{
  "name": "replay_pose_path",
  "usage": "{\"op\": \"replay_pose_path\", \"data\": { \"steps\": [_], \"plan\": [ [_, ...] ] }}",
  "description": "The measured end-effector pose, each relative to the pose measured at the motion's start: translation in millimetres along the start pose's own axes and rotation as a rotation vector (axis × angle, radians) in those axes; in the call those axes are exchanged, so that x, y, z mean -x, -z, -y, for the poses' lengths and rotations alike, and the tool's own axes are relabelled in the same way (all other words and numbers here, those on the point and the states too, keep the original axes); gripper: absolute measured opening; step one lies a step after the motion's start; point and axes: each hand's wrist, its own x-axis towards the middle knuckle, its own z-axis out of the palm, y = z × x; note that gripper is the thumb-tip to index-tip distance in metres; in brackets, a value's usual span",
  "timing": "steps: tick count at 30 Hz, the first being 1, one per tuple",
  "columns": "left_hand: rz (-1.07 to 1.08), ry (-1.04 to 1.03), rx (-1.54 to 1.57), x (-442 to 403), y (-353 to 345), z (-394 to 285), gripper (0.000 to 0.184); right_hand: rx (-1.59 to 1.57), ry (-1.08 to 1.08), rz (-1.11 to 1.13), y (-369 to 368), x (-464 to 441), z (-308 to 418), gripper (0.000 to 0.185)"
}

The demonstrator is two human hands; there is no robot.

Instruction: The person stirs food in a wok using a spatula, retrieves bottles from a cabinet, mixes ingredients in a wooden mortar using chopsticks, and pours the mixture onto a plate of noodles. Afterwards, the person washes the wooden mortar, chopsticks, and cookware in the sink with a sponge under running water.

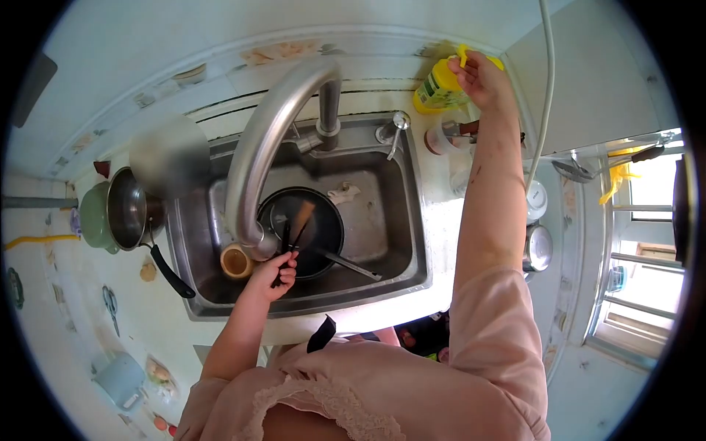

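My left hand [273, 278] is closed around black-handled utensils [285, 250] over the sink, below the faucet spout. One utensil seems to have a brown, wood-coloured blade [303, 214]; exactly how many I hold is unclear. Beneath them a black frying pan [331, 220] lies in the sink basin, its handle towards the lower right. A small round wooden bowl-like piece [235, 261] sits left of the pan. At the back right corner, my right hand [482, 79] has its fingers curled at the yellow pump top of a large yellow bottle [439, 90].
The curved steel faucet [257, 140] arches over the stainless sink [408, 276]. A saucepan [132, 213] and a green pot [95, 217] stand left. A whitish cloth-like scrap [343, 193] lies in the basin. Jars [439, 138] stand right, near a hanging white hose [546, 95].
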Motion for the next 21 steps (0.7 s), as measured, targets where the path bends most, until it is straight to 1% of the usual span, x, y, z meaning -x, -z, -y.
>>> {"op": "replay_pose_path", "data": {
  "steps": [4, 7, 10, 13, 14, 16, 17, 18, 21],
  "plan": [
    [-0.009, 0.005, 0.001, 0.7, -0.1, 1.1, 0.015, 0.046, 0.06, -0.022, 1.5, 1.5, -2.4, 0.018],
    [0.0, 0.012, -0.013, -0.1, 0.2, 3.0, 0.016, 0.043, 0.025, -0.075, 2.5, 5.1, 4.1, 0.018],
    [0.019, -0.013, -0.042, 6.6, -2.7, 5.8, 0.016, 0.036, 0.019, -0.042, 7.0, 0.4, 0.7, 0.018],
    [0.023, -0.05, -0.11, 19.3, -7.2, 11.9, 0.011, 0.019, 0.029, -0.074, 10.0, -12.9, -7.5, 0.024],
    [0.018, -0.064, -0.136, 23.0, -8.4, 13.4, 0.01, 0.033, 0.043, -0.034, 16.5, -23.0, -8.0, 0.025],
    [0.089, -0.041, -0.175, 21.7, 2.3, 14.3, 0.009, 0.061, 0.037, 0.055, 35.8, -42.8, -17.7, 0.027],
    [0.115, -0.029, -0.183, 23.7, 9.2, 16.8, 0.009, 0.098, 0.001, -0.018, 39.0, -35.8, -18.7, 0.028],
    [0.114, -0.088, -0.236, 36.6, 0.2, 20.9, 0.014, 0.136, -0.028, -0.088, 33.5, -21.7, -14.8, 0.028],
    [0.095, -0.2, -0.27, 62.9, 0.4, 29.7, 0.009, 0.655, 0.377, -0.297, -1.9, 60.0, -20.8, 0.026]
  ]
}}
